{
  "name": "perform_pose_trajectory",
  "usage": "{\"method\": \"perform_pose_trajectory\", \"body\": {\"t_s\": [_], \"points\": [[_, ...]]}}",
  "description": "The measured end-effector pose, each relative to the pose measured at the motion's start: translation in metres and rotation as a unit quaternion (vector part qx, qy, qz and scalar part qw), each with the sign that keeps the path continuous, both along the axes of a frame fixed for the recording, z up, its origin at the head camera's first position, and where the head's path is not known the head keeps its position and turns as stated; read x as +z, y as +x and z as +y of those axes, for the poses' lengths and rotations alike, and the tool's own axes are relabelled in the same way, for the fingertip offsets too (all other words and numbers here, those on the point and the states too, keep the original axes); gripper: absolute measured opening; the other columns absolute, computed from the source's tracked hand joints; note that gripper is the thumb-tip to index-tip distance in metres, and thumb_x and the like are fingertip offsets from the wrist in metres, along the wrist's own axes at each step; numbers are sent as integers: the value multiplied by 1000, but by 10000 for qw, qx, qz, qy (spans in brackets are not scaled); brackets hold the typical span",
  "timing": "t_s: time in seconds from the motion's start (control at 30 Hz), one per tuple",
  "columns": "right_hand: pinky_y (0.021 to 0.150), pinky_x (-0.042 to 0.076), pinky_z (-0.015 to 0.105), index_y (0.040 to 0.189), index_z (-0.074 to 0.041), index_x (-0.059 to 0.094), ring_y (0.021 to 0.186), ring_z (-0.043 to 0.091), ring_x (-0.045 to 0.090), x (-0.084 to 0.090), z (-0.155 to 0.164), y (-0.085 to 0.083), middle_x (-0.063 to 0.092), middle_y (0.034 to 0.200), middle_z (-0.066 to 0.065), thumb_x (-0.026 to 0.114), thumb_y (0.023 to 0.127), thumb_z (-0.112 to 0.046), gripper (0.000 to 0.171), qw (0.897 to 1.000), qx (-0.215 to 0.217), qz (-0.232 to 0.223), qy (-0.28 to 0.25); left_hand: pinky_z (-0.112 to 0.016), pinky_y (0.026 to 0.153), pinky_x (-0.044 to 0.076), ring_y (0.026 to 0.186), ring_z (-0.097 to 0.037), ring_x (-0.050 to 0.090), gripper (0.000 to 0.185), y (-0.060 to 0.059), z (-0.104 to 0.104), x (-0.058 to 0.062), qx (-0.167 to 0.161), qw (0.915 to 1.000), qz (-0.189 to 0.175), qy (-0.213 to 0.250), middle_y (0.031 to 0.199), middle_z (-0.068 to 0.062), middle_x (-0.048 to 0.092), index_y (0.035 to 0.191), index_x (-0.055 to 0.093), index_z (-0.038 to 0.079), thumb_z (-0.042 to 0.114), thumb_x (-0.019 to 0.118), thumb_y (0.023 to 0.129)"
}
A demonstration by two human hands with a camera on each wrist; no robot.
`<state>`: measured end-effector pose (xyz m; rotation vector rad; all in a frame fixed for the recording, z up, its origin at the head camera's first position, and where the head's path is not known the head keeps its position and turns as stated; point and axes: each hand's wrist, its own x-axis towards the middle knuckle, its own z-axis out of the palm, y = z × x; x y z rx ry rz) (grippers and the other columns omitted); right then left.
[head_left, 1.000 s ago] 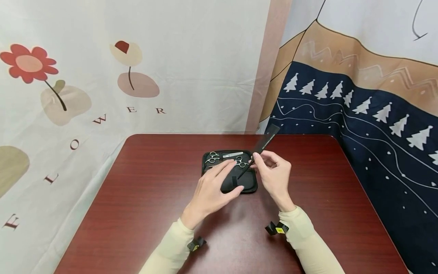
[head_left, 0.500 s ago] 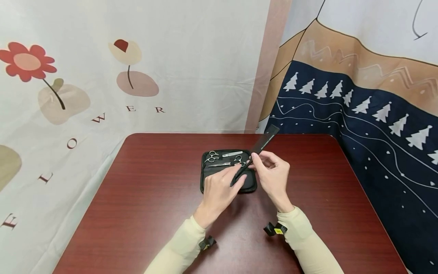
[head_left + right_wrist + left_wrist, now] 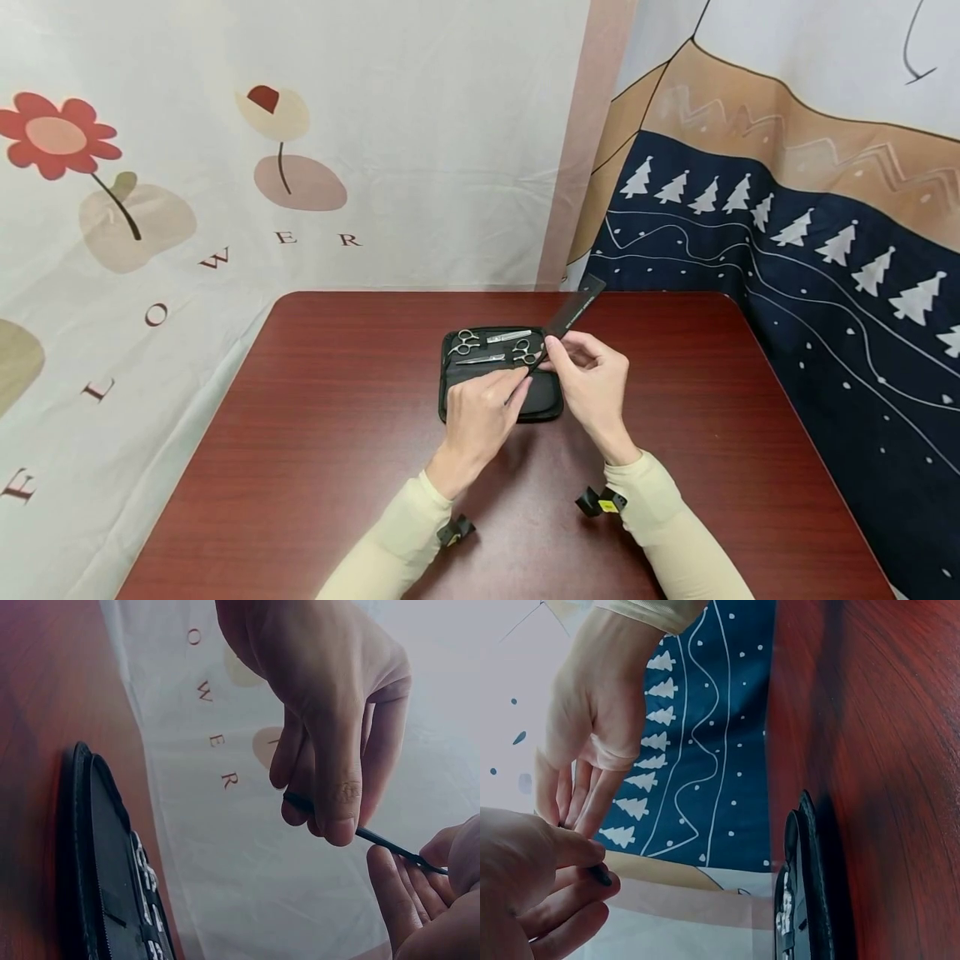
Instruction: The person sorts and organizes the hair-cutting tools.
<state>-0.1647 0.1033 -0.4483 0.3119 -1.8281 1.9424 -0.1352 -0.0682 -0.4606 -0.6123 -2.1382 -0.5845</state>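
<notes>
Currently, the comb (image 3: 576,307) is held in the air above the case (image 3: 546,402), in both hands. Its long axis runs on a slant: the broad end points up, away from the person and to the right; the narrow end points down, back toward the person and to the left. From the right hand (image 3: 592,383), the case lies below and to the left. From the left hand (image 3: 480,421), it lies below and ahead, with the hand hiding its near left part. The left hand is therefore the nearer to the case, as seen from the head; the right hand is just off its right side. Both wrist views show a gap between comb and case.

Grip, left: thumb and fingers pinch the narrow end, whose dark tip shows between the fingertips in the left wrist view. Grip, right: thumb and fingers pinch the comb about midway, leaving the broad end free. A short length of comb is exposed between the two hands.

The case rests on the table (image 3: 337,417), inner side up, with scissors (image 3: 483,360) lying across its far half. The teeth probably face one edge, but the view is too coarse to confirm this.
</notes>
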Motion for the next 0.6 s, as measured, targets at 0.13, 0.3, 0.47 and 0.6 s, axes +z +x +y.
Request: {"method": "perform_pose_trajectory", "body": {"t_s": [0.13,0.3,0.47,0.6], "points": [[67,69,28,104,10,81,65,9,81,-1,0,0,78,84,35,79,101,4,8,10000,-5,-45,55,-31,60,62,76,-14,83,14,0,-2,-1,44,9998,99,-152,90,3,87,104,90,13,10,92,91],[70,69,25,107,9,81,68,8,83,-2,0,0,79,89,34,79,102,2,9,9999,72,-128,48,-30,59,61,74,-14,82,15,-1,-5,-2,130,9990,291,-306,90,4,87,105,90,14,10,92,91],[79,71,29,119,12,77,78,8,84,-2,1,0,79,101,26,78,102,3,19,9996,218,-187,22,-30,58,61,72,-15,82,16,-3,-10,-1,195,9982,451,-339,92,3,88,104,91,13,10,94,88],[90,70,26,134,11,70,95,7,82,-1,2,-2,77,116,20,77,101,3,35,9997,210,-123,57,-31,57,61,71,-16,82,17,-6,-15,-2,232,9979,519,-325,90,3,88,103,91,13,10,95,87]]}}
